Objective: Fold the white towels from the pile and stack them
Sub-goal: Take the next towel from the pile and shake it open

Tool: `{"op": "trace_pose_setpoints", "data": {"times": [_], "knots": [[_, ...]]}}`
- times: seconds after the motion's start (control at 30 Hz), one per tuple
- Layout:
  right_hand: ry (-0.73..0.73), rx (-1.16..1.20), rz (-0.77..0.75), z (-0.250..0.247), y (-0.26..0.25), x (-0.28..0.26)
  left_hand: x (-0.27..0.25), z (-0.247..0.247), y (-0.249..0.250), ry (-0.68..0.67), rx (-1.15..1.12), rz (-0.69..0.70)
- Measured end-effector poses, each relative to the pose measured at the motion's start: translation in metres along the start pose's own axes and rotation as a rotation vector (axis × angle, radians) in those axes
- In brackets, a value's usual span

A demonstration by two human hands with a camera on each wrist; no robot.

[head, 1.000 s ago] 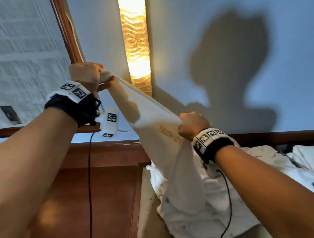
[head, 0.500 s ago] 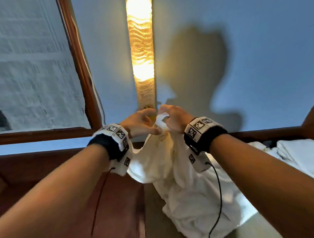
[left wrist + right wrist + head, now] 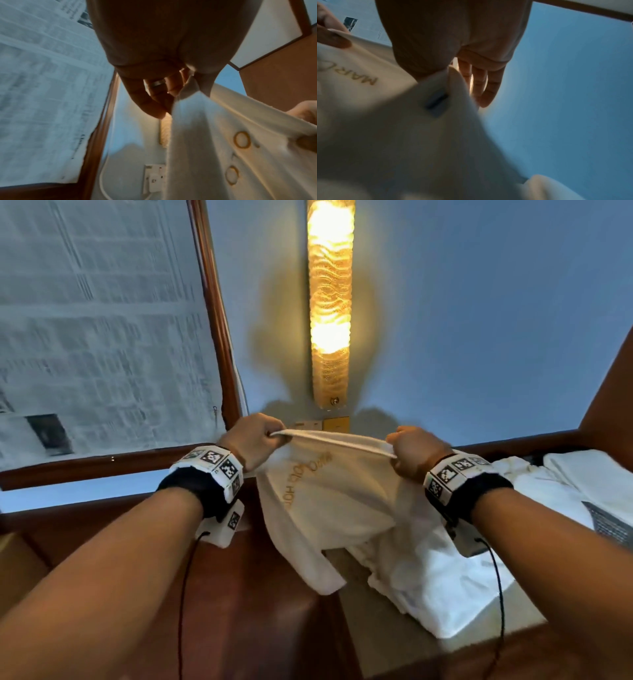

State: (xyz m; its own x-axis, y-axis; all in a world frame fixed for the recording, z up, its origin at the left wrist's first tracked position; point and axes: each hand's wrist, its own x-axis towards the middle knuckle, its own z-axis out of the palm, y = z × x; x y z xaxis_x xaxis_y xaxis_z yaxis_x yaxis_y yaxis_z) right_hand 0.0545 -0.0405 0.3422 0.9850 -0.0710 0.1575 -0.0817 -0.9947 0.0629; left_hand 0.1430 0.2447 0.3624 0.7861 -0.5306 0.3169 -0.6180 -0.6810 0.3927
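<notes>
From the head camera, the left hand (image 3: 251, 438) and the right hand (image 3: 412, 451) each pinch one end of the top edge of a white towel (image 3: 329, 494), pulling that edge taut between them at about the same height. The rest of the towel hangs below the hands, gold lettering showing on its face, and its lower corner droops over the dark wooden worktop (image 3: 246, 604). Just behind and to the right lies the pile of rumpled white towels (image 3: 442, 577), with more white cloth farther right. A lit wall lamp (image 3: 329, 302) glows on the blue wall above the hands.

From the left wrist camera, the left hand (image 3: 164, 86) has its fingers (image 3: 154, 97) curled, thumb and fingers nipping the corner of the white towel (image 3: 214, 155); a ring sits on one finger. Gold round letters show on the cloth.

From the right wrist camera, the right hand (image 3: 458, 60) clamps the other corner of the white towel (image 3: 402, 128) under the thumb, the remaining fingers (image 3: 481, 83) reaching past it. Gold letters and a small label (image 3: 436, 102) show on the fabric.
</notes>
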Motion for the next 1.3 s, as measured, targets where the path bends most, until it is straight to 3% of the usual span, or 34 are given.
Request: {"op": "trace_pose_setpoints", "data": {"times": [0.17,0.3,0.4,0.5,0.6,0.67,0.73,0.83,0.93,1.07,1.3], "knots": [[0.076,0.028,0.113,-0.012,0.005,-0.018,-0.031,-0.033,-0.038,0.111,0.015,-0.175],[0.239,0.436,0.21,-0.015,0.007,-0.03,-0.05,-0.031,-0.061,0.09,0.066,-0.338],[0.36,0.658,0.097,-0.023,-0.016,-0.03,-0.059,-0.005,-0.058,0.017,0.106,-0.4],[0.186,0.587,0.002,-0.029,-0.05,-0.031,-0.067,0.03,-0.037,-0.033,0.065,-0.379],[-0.065,0.453,-0.022,-0.007,-0.071,-0.037,-0.07,0.051,-0.013,0.0,-0.008,-0.272],[-0.18,0.531,-0.054,0.01,-0.082,-0.043,-0.069,0.052,0.003,0.023,-0.025,-0.2],[-0.16,0.571,-0.12,0.02,-0.09,-0.049,-0.066,0.047,0.019,0.03,-0.022,-0.141],[0.01,0.45,-0.172,0.019,-0.098,-0.049,-0.06,0.041,0.035,0.025,0.086,-0.126],[0.114,0.315,-0.129,0.017,-0.094,-0.044,-0.057,0.037,0.036,0.031,0.15,-0.159],[0.045,0.204,-0.054,0.027,-0.059,-0.042,-0.06,0.02,0.012,0.091,0.129,-0.237],[0.056,0.525,0.051,0.041,0.009,-0.031,-0.072,0.02,-0.032,0.085,0.114,-0.464]]}}
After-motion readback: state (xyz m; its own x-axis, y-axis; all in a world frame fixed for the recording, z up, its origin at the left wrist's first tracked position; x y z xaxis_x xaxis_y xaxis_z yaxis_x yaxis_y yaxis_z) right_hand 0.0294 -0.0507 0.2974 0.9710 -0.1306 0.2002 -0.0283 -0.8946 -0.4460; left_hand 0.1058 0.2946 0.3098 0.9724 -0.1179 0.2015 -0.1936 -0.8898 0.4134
